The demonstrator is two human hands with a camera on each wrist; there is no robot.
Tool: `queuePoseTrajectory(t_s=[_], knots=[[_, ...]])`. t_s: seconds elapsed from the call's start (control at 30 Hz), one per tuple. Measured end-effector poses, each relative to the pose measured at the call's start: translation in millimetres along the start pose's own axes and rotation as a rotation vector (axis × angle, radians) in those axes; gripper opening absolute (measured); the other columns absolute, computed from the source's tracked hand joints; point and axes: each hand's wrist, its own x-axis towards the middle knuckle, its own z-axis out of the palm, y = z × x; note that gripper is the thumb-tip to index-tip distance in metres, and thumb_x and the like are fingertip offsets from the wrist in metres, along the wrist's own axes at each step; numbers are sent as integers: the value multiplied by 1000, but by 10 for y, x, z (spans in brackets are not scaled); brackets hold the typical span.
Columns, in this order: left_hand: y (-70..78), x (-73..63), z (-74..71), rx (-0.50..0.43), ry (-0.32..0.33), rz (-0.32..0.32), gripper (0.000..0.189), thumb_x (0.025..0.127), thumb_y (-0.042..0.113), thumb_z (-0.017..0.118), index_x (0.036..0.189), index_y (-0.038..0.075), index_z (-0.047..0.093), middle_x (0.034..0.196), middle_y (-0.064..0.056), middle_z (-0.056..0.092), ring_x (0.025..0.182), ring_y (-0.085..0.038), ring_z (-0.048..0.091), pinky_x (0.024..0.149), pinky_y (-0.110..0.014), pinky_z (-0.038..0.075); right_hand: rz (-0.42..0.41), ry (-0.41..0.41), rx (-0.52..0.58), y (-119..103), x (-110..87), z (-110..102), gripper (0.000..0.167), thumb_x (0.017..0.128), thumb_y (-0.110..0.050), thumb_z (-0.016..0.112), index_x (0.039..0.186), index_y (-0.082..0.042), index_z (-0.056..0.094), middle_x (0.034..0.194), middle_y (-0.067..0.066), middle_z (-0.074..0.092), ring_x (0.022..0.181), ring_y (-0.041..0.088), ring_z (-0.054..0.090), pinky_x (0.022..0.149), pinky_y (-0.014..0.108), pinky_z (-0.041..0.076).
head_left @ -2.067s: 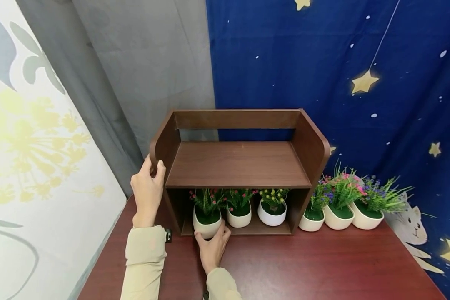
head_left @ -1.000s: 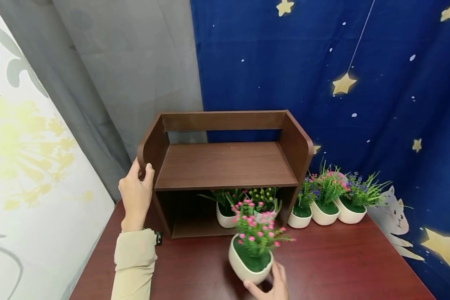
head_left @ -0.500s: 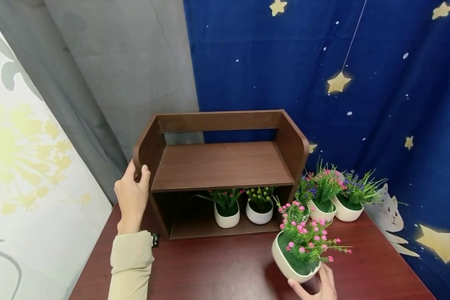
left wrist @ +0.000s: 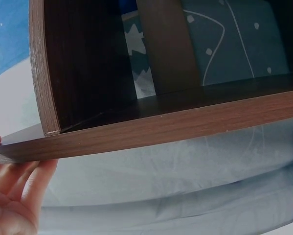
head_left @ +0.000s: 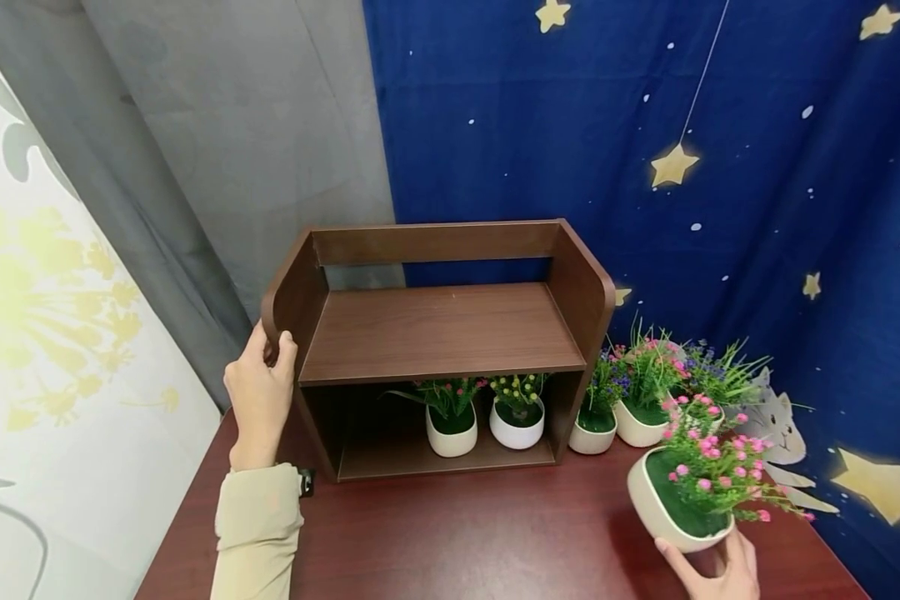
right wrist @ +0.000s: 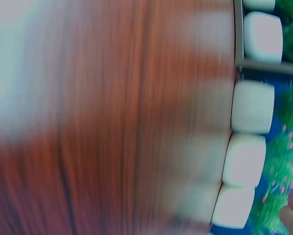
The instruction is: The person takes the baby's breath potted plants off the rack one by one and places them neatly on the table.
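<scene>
Pinched flowerpot (head_left: 675, 500) in right hand (head_left: 723, 582) near tabletop's (head_left: 495, 542) right edge, in front of plants (head_left: 645, 400); gripped shelf (head_left: 438, 329) with left hand (head_left: 258, 402).

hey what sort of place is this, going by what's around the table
Probably an indoor room or a makeshift studio corner; I can't tell which. The clues are a grey curtain and a blue star-print curtain hung behind a reddish-brown table that bears a small shelf.
</scene>
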Motion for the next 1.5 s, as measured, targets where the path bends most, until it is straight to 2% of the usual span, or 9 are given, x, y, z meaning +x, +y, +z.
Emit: queuePoseTrajectory(t_s=[0.1, 0.33, 0.43, 0.6, 0.93, 1.07, 1.2, 1.3, 1.5], knots=[[-3, 2, 3, 3, 5, 2, 17, 89, 19, 55, 95, 5, 64, 68, -15, 64, 49, -30, 47, 59, -48, 39, 41, 15, -5, 68, 158, -88, 89, 66, -14, 84, 143, -22, 38, 117, 8, 37, 99, 2, 44, 75, 1, 31], [2, -1, 0, -7, 2, -4, 16, 89, 19, 56, 94, 6, 64, 68, -15, 65, 49, -30, 47, 60, -49, 40, 104, 6, -130, 260, 498, -258, 93, 71, -29, 80, 147, -29, 27, 130, 21, 33, 118, 40, 41, 89, 6, 25], [4, -4, 0, -5, 1, -3, 16, 89, 19, 55, 94, 6, 64, 67, -15, 64, 48, -28, 45, 60, -48, 39, 92, 2, -146, 346, 636, -302, 92, 72, -30, 79, 147, -26, 26, 130, 26, 32, 121, 43, 38, 102, 27, 28], [2, -6, 8, -2, 4, 3, 15, 89, 18, 55, 93, 5, 63, 64, -14, 62, 48, -27, 42, 58, -46, 38, 31, -11, -159, 474, 869, -342, 92, 73, -28, 78, 147, -13, 26, 126, 34, 31, 120, 47, 32, 98, 56, 23], [-11, -6, 8, 0, 8, 7, 15, 88, 17, 55, 93, 6, 63, 64, -12, 62, 49, -27, 45, 56, -46, 38, 67, -112, -229, 694, 1173, -372, 91, 75, -33, 75, 145, -4, 25, 130, 34, 30, 116, 44, 40, 97, 52, 26], [-9, -4, 9, 0, 4, 10, 15, 88, 17, 55, 93, 5, 63, 63, -12, 61, 49, -27, 45, 56, -45, 37, 63, -127, -294, 775, 1278, -403, 87, 74, -36, 76, 140, 0, 32, 125, 36, 41, 90, 22, 57, 90, 51, 30], [-7, -3, 5, 3, 7, 10, 14, 88, 17, 55, 92, 5, 63, 65, -12, 62, 49, -26, 45, 56, -44, 37, 36, -158, -334, 832, 1367, -409, 86, 74, -37, 76, 138, 2, 34, 123, 36, 46, 94, 29, 61, 87, 52, 33], [-2, -2, 3, 5, 7, 13, 14, 88, 17, 55, 91, 5, 63, 64, -11, 62, 49, -26, 45, 55, -43, 37, 22, -186, -351, 867, 1405, -418, 85, 75, -38, 75, 136, 3, 33, 125, 37, 43, 113, 48, 44, 89, 56, 30], [-1, -10, 1, 5, 4, 9, 15, 88, 17, 55, 93, 5, 63, 64, -12, 62, 49, -26, 44, 55, -43, 37, 44, -264, -405, 921, 1471, -445, 86, 77, -45, 70, 134, 7, 31, 128, 36, 39, 113, 49, 39, 88, 59, 29]])
